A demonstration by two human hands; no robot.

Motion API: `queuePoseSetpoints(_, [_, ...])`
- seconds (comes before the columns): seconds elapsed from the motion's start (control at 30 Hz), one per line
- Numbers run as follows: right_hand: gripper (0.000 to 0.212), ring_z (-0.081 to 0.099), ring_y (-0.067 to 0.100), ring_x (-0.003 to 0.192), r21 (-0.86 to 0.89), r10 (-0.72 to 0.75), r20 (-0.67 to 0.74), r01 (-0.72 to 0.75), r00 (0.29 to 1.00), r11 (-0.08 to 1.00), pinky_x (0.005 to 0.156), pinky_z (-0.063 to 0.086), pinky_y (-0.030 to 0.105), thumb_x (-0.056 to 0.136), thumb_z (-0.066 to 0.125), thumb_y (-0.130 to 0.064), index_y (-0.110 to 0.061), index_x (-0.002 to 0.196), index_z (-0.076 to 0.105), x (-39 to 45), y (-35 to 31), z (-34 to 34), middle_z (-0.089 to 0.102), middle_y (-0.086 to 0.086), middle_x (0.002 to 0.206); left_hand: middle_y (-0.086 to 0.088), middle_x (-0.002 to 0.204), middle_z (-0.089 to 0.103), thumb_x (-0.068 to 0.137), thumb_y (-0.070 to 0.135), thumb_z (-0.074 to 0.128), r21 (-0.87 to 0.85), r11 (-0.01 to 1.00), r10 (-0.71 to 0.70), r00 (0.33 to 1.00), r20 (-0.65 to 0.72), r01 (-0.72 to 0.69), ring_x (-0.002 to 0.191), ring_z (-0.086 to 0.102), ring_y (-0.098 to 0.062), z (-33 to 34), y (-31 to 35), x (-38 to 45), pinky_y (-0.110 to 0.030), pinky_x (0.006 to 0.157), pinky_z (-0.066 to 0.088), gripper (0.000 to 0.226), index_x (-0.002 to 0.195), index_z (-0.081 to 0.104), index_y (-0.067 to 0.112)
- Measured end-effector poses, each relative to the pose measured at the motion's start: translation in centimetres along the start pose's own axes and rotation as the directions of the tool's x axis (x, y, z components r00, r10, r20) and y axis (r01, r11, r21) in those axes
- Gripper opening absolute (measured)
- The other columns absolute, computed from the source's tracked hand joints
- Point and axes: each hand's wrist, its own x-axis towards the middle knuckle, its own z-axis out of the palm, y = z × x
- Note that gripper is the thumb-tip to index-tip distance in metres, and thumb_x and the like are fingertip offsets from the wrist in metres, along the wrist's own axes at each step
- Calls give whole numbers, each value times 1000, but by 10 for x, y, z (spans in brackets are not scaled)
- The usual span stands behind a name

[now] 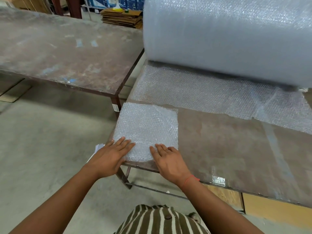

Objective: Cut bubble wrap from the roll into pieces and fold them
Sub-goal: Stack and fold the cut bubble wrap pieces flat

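A folded square of bubble wrap [148,127] lies at the near left corner of the brown metal table [228,149]. My left hand [110,157] presses flat on its near left edge, fingers straight. My right hand [168,161] lies flat on its near right edge, a red thread round the wrist. A big roll of bubble wrap [228,36] stands at the back of the table. An unrolled sheet [211,95] runs out from under the roll toward me and ends in a cut edge.
A second worn table [67,53] stands to the left, across a narrow gap. Flattened cardboard [122,18] is stacked on the floor behind. Concrete floor [50,141] spreads to my left. Boards [270,208] lean under the near table. A white scrap [98,147] pokes out by my left hand.
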Motion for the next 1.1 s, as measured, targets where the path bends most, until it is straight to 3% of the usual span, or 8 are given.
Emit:
queuePoseSetpoints(0.2, [72, 76, 38, 114, -96, 2, -37, -5, 999, 995, 86, 63, 43, 68, 84, -20, -7, 137, 70, -8, -10, 0, 74, 25, 129, 8, 175, -7, 104, 22, 62, 65, 998, -7, 1000, 4, 6, 164, -8, -15, 3, 7, -8, -36, 130, 1, 95, 171, -4, 40])
queuePoseSetpoints(0.43, [88, 66, 35, 127, -2, 92, -136, -93, 987, 996, 103, 51, 50, 88, 51, -67, -5, 150, 54, -17, -21, -8, 67, 19, 142, 2, 178, 8, 89, -23, 48, -18, 1000, 3, 994, 112, -1, 167, 8, -21, -25, 23, -8, -34, 131, 19, 100, 171, 20, 28])
queuePoseSetpoints(0.63, [102, 61, 30, 131, 144, 106, -194, -78, 975, 987, 101, 50, 48, 81, 68, -69, -7, 157, 38, 14, -33, -37, 65, 10, 142, 1, 128, 75, 82, 8, 85, -6, 997, 71, 981, -181, -73, 110, 75, -25, -77, 43, 2, -34, 81, 59, 56, 134, 70, 23])
queuePoseSetpoints(0.73, [93, 73, 34, 101, 250, 214, -255, -150, 943, 956, 74, 51, 41, 92, 68, -57, -14, 164, 28, 34, -43, -68, 75, 9, 119, -11, 109, 80, 63, -5, 90, -23, 981, 155, 846, -510, -194, 88, 78, -32, -95, 56, 18, -43, 67, 65, 68, 125, 68, 13])
queuePoseSetpoints(0.83, [72, 73, 44, 89, 422, 392, -245, -266, 887, 866, 72, 52, 44, 100, 61, -28, -19, 164, 32, 47, -25, -90, 77, 15, 103, -7, 123, 73, 87, 0, 67, 0, 987, 103, 621, -777, -164, 116, 68, -26, -112, 74, 36, -41, 99, 46, 43, 127, 58, 13])
queuePoseSetpoints(0.9, [50, 74, 40, 85, 681, 569, -374, -199, 732, 704, 73, 58, 46, 99, 65, -21, -17, 148, 56, 42, -9, -101, 78, 14, 96, -7, 135, 61, 94, 16, 74, -188, 977, -115, 494, -862, -100, 128, 59, -27, -110, 89, 44, -41, 105, 38, 41, 130, 55, 8])
queuePoseSetpoints(1.0, [19, 78, 21, 100, 968, 861, -252, 96, 442, 234, 90, 63, 45, 100, 74, -20, -17, 120, 74, 24, 22, -112, 81, 3, 106, -4, 141, 42, 90, 51, 76, -697, 705, -558, 508, -657, -127, 133, 47, -24, -95, 126, 55, -36, 111, 40, 75, 142, 40, 10])
queuePoseSetpoints(1.1, [27, 78, 20, 108, 869, 957, 67, 454, 282, -195, 99, 63, 44, 98, 77, -4, -14, 122, 72, -8, 56, -110, 82, 2, 110, 1, 154, 44, 70, 86, 76, -998, -5, -668, 742, 55, 69, 138, 51, -22, -69, 163, 73, -49, 115, 46, 106, 148, 27, 35])
